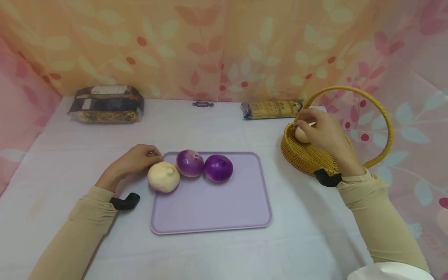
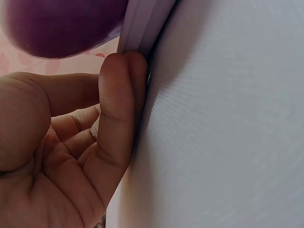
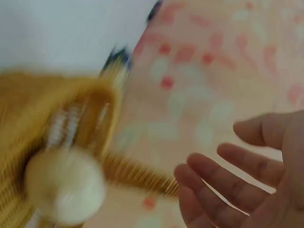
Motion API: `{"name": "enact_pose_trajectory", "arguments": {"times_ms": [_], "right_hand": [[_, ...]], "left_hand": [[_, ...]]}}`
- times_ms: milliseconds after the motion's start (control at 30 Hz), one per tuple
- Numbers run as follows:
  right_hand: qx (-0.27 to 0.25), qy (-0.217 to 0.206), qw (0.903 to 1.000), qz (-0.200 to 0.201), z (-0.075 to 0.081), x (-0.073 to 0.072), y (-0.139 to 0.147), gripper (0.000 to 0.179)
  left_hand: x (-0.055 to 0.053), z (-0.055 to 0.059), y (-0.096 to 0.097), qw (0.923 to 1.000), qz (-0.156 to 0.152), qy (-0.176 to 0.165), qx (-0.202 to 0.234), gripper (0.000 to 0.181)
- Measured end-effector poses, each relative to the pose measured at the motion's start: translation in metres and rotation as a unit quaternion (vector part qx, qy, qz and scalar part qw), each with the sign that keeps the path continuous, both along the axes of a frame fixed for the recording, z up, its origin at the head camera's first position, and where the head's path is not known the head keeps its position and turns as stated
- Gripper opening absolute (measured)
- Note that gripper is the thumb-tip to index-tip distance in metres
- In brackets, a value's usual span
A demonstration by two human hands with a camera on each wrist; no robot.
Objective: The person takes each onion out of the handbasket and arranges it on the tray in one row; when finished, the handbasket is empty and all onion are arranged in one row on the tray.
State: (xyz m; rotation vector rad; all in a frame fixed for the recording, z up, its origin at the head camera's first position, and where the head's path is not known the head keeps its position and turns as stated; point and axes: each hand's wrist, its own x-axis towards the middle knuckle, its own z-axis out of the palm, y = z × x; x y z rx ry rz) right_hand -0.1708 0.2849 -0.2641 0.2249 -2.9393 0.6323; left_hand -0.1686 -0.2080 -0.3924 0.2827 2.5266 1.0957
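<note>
1. Seen from the head camera, a white-covered bench (image 1: 238, 254) fills the lower scene, with a pale lilac tray (image 1: 210, 206) just below centre.
2. A cream onion (image 1: 163, 177) sits at the tray's edge, between 9 and 10 o'clock; a two-tone purple onion (image 1: 189, 164) lies at 11 and a deep purple onion (image 1: 218, 168) at 12, the three side by side.
3. Of the two hands, the left hand (image 1: 140, 157) is at the tray's 10 o'clock corner, just beside the cream onion. Its fingers bend and their tips touch the tray's rim; whether they pinch it I cannot tell.
4. The right hand (image 1: 322, 130) is over a yellow wicker basket (image 1: 297, 158) at 3 o'clock. The right wrist view shows its fingers parted, gently curved and holding nothing.
5. Inside the basket, towards 11 o'clock, is a pale onion (image 3: 65, 185), apart from those fingers.
6. Along the back lie a dark package (image 1: 106, 104) between 9 and 10 o'clock, and a yellow packet (image 1: 271, 109) at 2.
</note>
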Motion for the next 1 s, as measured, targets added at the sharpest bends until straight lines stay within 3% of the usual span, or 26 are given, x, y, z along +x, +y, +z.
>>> {"name": "enact_pose_trajectory", "arguments": {"times_ms": [133, 200, 300, 400, 500, 700, 867, 1000], "right_hand": [[0.021, 0.018, 0.9982, -0.054, -0.007, -0.012, 0.032, 0.039], [0.041, 0.004, 0.9972, -0.062, -0.013, -0.018, 0.044, 0.041], [0.076, -0.065, 0.9933, -0.059, -0.02, -0.026, 0.056, 0.055], [0.109, -0.138, 0.9834, -0.046, -0.024, -0.036, 0.06, 0.073], [0.133, -0.177, 0.9749, -0.026, -0.024, -0.045, 0.058, 0.081], [0.152, -0.203, 0.9674, 0.005, -0.028, -0.052, 0.054, 0.067], [0.136, -0.207, 0.9687, -0.009, -0.027, -0.049, 0.057, 0.068], [0.141, -0.216, 0.966, -0.003, -0.027, -0.045, 0.059, 0.057]], "left_hand": [[-0.002, -0.001, 0.0, 1.0, 0.0, 0.002, -0.004, 0.023], [-0.002, -0.001, 0.0, 1.0, 0.001, 0.0, -0.004, 0.023], [-0.001, -0.002, -0.001, 1.0, 0.001, -0.005, -0.001, 0.023], [0.0, -0.002, -0.001, 1.0, 0.001, -0.007, 0.005, 0.023], [0.0, -0.002, 0.0, 0.9999, 0.003, -0.006, 0.012, 0.023], [0.001, -0.002, 0.001, 0.9999, 0.002, -0.008, 0.012, 0.022], [0.0, 0.001, 0.002, 0.9999, 0.002, -0.008, 0.011, 0.024], [0.001, 0.001, 0.002, 0.9999, 0.002, -0.011, 0.009, 0.026]]}}
